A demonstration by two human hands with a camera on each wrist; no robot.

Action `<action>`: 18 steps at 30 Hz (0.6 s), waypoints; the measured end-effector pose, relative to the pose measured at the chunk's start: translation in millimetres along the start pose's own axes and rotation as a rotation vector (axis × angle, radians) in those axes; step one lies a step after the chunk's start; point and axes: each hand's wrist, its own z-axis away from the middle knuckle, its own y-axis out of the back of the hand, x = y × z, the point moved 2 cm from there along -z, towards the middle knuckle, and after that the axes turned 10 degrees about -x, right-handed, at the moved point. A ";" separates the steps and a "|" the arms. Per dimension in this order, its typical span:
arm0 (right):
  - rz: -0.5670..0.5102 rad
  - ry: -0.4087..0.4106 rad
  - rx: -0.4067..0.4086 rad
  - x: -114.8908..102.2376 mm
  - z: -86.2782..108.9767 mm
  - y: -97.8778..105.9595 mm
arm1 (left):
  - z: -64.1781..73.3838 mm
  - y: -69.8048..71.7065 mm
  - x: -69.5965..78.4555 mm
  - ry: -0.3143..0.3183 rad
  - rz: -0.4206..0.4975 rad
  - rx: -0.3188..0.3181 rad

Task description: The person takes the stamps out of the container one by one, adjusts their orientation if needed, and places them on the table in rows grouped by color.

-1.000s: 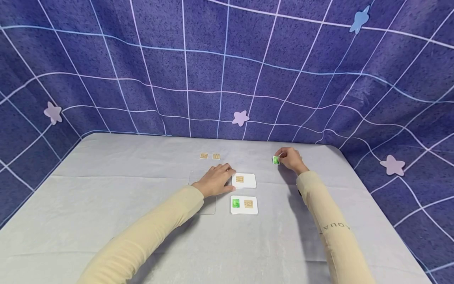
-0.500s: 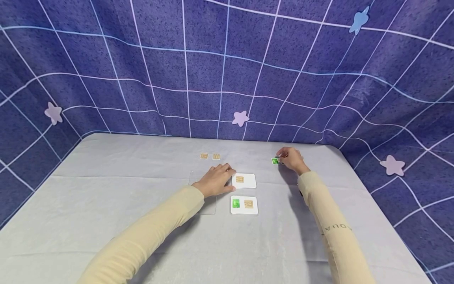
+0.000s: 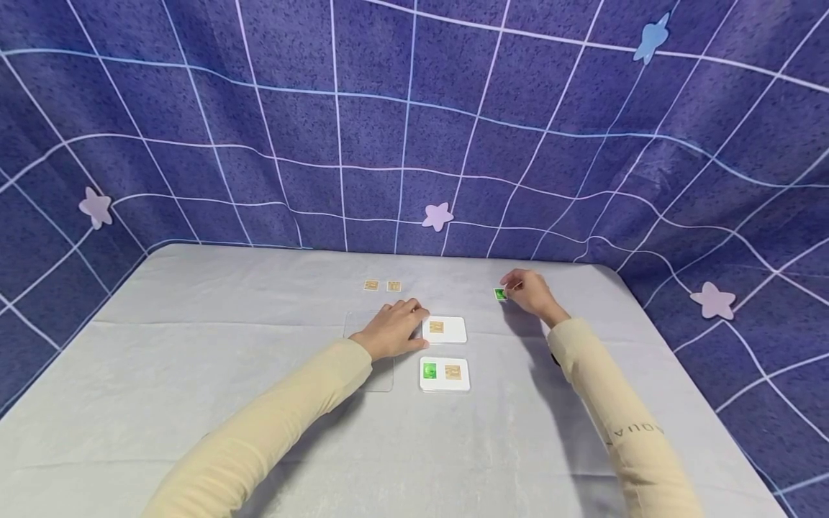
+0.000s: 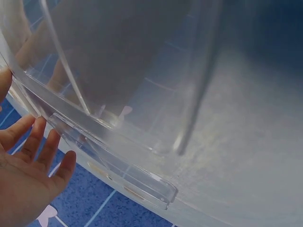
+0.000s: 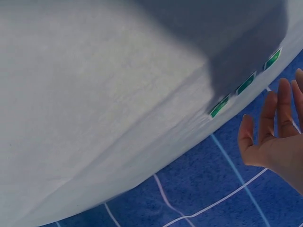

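Observation:
My left hand (image 3: pixel 391 329) spans the left end of a clear plastic case (image 3: pixel 456 331) with a white insert and one tan stamp (image 3: pixel 437 327) in it. Thumb and forefinger hold its two left corners; the left wrist view shows the fingertips (image 4: pixel 40 120) at the clear plastic edge. At the right back, my right hand (image 3: pixel 531 291) pinches a small green stamp (image 3: pixel 499 294) at its right side. In the right wrist view, loosely bent fingers (image 5: pixel 267 113) show, with the pinched stamp out of frame. Several green stamps (image 5: pixel 246 83) lie in a row on the tablecloth beside that hand.
Nearer me lies a second case (image 3: pixel 444 385) with a green stamp (image 3: pixel 429 370) and a tan stamp (image 3: pixel 452 372). Its clear lid (image 3: pixel 382 385) is folded out leftward. Two tan stamps (image 3: pixel 371 285) lie at the back. A blue curtain (image 3: pixel 259 144) rises behind the table.
The green stamp at my right fingertips has shifted slightly left and tilted, looking narrower than before. My right hand moved a little left with it. My left hand keeps its place.

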 end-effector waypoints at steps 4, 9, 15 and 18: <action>-0.010 0.067 0.008 -5.4 3.1 -5.5 | -0.5 -0.8 -0.7 0.003 -0.007 0.001; -0.003 0.116 -0.009 -13.6 7.8 -14.2 | -1.0 -1.5 -0.7 0.004 -0.007 0.001; -0.030 0.146 -0.051 -25.6 14.3 -24.4 | -0.9 -2.2 -0.7 0.004 -0.006 0.002; -0.037 0.163 -0.070 -31.3 17.2 -29.3 | -0.9 -2.4 -0.7 0.005 -0.007 0.001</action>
